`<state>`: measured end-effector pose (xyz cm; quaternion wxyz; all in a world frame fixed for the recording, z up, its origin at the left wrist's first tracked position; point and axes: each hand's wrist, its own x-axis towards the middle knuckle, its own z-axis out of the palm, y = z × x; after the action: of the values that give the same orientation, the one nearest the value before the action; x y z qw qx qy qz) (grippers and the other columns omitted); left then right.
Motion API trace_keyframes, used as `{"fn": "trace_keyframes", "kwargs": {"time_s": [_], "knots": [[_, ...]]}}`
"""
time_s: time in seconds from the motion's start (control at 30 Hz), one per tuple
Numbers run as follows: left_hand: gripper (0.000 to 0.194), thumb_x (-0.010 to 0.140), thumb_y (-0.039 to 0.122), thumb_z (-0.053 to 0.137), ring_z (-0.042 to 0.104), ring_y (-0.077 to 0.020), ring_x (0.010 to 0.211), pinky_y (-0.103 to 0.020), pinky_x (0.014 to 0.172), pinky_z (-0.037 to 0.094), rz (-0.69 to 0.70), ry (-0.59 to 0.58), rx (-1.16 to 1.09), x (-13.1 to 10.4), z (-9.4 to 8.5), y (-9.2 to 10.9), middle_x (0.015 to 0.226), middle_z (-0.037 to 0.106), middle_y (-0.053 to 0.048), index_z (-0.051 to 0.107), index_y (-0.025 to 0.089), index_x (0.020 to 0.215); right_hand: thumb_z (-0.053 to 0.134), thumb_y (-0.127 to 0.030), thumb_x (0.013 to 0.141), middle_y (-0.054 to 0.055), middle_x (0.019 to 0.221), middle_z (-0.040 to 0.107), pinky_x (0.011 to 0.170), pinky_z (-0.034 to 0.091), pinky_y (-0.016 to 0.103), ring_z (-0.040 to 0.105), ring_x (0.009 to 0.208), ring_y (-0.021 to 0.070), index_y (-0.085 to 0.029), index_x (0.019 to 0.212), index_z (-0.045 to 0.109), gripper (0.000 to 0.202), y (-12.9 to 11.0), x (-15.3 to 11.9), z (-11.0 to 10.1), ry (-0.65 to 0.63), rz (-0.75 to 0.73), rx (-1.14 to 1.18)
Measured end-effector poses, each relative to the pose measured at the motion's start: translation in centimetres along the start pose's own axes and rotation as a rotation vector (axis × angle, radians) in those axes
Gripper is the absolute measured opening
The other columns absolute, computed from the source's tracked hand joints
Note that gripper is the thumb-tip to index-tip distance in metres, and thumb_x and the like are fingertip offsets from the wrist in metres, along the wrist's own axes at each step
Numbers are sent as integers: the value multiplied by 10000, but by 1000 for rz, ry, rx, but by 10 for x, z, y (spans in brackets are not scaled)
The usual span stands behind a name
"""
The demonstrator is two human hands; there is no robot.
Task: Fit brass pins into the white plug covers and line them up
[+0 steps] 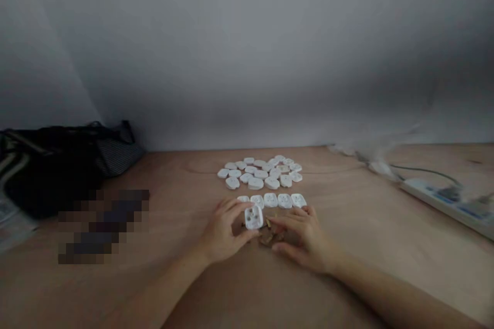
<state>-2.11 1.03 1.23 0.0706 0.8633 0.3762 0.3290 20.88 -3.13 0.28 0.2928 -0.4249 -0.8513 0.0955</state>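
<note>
While the left hand (224,229) pinches one white, rounded-square plastic casing (253,217) just left of some brass-coloured metal pieces (266,240), the right hand (309,239) parts its fingers there, any grip unclear; beyond those pieces lie five white plastic casings (270,200).

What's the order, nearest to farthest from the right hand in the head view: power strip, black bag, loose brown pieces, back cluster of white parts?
1. Loose brown pieces: just left of the right hand.
2. Back cluster of white parts: ahead, slightly left.
3. Power strip: off to the right.
4. Black bag: far left.
</note>
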Motion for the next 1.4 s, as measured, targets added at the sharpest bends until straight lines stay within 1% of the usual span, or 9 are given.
{"fn": "trace_keyframes", "kwargs": {"time_s": [0.1,0.27,0.6,0.7,0.77,0.87,0.93,1.03,1.4], "knots": [[400,725,316,662,598,-254,991,-390,883,455,-162,44,-36,2,-8,-28,1057,655,-75,580,184,1094,640,-355,757,30,957,680,836,271,397,540,916,240,-272,1137,564,397,2,-1,1,10,20,20],[447,731,336,650,579,-258,1066,-417,951,425,-323,-56,-158,1,-12,-65,1143,639,-71,563,191,1144,635,-331,758,23,933,681,820,284,387,549,887,227,-276,1101,581,351,3,-2,1,16,31,17],[465,706,393,648,567,-276,1079,-449,982,399,-347,-103,-237,-1,-11,-84,1157,633,-72,592,196,1124,623,-338,769,18,907,678,811,274,371,545,878,215,-273,1025,612,265,4,-3,3,10,17,-2],[563,701,395,655,531,-277,1121,-446,991,384,-322,-84,-200,-1,-13,-81,1207,591,-87,515,193,1208,627,-321,769,13,902,676,808,271,364,544,865,207,-266,975,631,213,5,2,4,19,7,-19],[621,687,391,676,518,-279,1118,-447,978,384,-269,28,-76,-1,-16,-73,1206,572,-100,466,191,1235,618,-308,776,18,877,671,806,274,364,542,848,203,-255,938,646,173,7,11,4,39,16,-62],[315,756,350,633,584,-229,896,-385,851,452,-128,181,131,-4,-19,-51,941,631,-68,570,180,1013,594,-318,794,37,870,648,803,285,365,538,873,209,-236,891,662,144,11,33,6,70,65,-166],[114,827,281,557,583,-173,741,-292,726,472,-9,39,114,-8,-17,-33,767,611,-30,612,182,819,588,-348,802,51,928,632,819,295,374,525,919,220,-234,927,655,182,13,53,10,31,91,-248],[141,843,217,528,570,-144,677,-235,638,463,25,-107,60,-14,-11,-13,742,583,-19,664,202,878,624,-450,760,73,1010,603,842,296,413,496,988,259,-252,1011,640,320,12,80,20,-16,76,-279],[167,813,162,549,595,-165,706,-257,652,470,-83,-105,23,-13,6,-14,749,612,-36,711,187,846,620,-492,740,84,1114,576,858,319,444,466,1037,280,-237,1045,627,398,8,109,46,-98,15,-310]]}}
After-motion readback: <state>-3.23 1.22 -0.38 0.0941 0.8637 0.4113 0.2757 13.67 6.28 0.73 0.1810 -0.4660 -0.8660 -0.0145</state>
